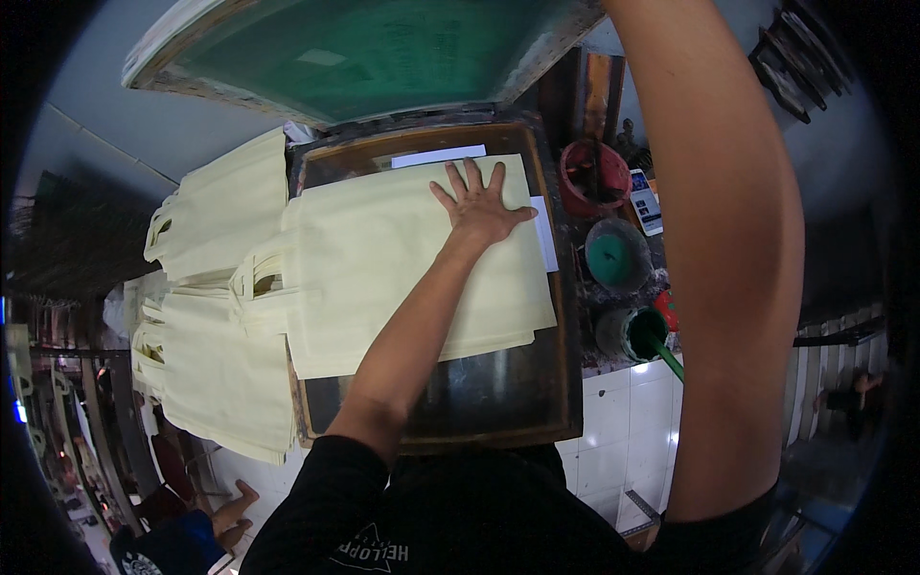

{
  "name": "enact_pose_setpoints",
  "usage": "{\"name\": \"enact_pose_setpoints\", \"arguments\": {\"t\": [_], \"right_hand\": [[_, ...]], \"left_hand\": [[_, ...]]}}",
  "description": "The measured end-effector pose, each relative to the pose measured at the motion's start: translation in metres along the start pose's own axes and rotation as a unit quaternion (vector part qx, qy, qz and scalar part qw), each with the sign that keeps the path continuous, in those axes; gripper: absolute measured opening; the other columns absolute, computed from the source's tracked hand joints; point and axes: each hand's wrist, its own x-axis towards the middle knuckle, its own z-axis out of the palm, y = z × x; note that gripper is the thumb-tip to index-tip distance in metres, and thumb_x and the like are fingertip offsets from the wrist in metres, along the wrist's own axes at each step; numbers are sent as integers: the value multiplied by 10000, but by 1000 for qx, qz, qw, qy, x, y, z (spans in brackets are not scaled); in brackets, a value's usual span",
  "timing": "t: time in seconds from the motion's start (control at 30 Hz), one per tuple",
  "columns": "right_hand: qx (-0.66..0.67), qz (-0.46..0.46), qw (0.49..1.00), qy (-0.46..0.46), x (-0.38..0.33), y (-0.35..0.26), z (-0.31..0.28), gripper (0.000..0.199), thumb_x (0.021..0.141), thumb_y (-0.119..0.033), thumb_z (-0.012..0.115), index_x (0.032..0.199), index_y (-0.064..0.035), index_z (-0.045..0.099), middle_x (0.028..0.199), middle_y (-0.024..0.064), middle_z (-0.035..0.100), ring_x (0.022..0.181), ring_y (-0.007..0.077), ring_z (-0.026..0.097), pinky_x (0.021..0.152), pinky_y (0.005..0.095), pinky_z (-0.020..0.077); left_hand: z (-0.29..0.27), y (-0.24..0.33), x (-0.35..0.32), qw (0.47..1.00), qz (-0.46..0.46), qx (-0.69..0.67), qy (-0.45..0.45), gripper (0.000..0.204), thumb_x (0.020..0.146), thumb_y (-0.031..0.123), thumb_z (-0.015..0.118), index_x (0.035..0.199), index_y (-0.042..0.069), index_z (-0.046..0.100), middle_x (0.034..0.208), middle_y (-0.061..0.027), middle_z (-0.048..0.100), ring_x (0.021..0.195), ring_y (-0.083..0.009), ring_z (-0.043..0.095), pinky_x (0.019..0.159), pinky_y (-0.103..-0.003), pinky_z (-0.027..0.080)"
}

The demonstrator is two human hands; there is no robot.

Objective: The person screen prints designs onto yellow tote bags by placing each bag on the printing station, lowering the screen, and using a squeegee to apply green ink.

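My left hand (479, 206) lies palm down with its fingers spread on a cream cloth bag (383, 249). The bag rests flat on a dark board with a wooden rim (565, 383), and another layer of cream cloth shows along its lower edge. White strips (439, 156) stick out past the bag's far and right edges. Above the board a screen printing frame (335, 57) with green mesh is tilted up. My right arm (728, 240) stretches up past the top edge of the picture, so the right hand is out of sight.
Stacks of cream bags (220, 374) lie to the board's left. On the right stand a red bucket (594, 177), a bowl of green ink (609, 257) and a can (632, 333) with a green-coated stick. A phone (646, 203) lies nearby. Another person (182, 537) is at lower left.
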Motion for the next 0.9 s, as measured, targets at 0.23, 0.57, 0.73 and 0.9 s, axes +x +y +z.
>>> {"name": "enact_pose_setpoints", "arguments": {"t": [0.23,0.57,0.73,0.9], "right_hand": [[-28,-30,999,-5,0,2,-5,316,838,-262,768,976,22,791,956,263,745,863,378,720,830,462,546],[32,130,990,-53,-85,-66,-3,253,912,-270,708,966,-24,735,796,208,684,727,355,665,678,417,511],[87,40,995,-24,-237,-99,48,170,911,-219,683,882,-63,622,783,107,619,752,301,644,670,439,510],[73,-8,991,-116,-337,-103,119,218,906,-248,686,895,-45,607,863,119,637,816,286,642,630,414,515]], "left_hand": [[-8,2,9,999,-14,8,-29,1099,770,754,682,1618,205,250,1668,-268,123,1531,-528,-54,1158,-747,-35],[-93,-43,-117,818,207,-510,165,668,957,390,676,1434,-33,478,1405,-261,557,1317,-379,529,1119,-485,392],[-60,-111,-267,690,131,-695,154,278,991,132,660,1180,-71,635,1057,-183,744,931,-246,743,859,-365,571],[36,-146,-300,715,-65,-696,10,252,989,201,681,921,-40,712,832,-146,744,690,-185,711,667,-301,558]]}}
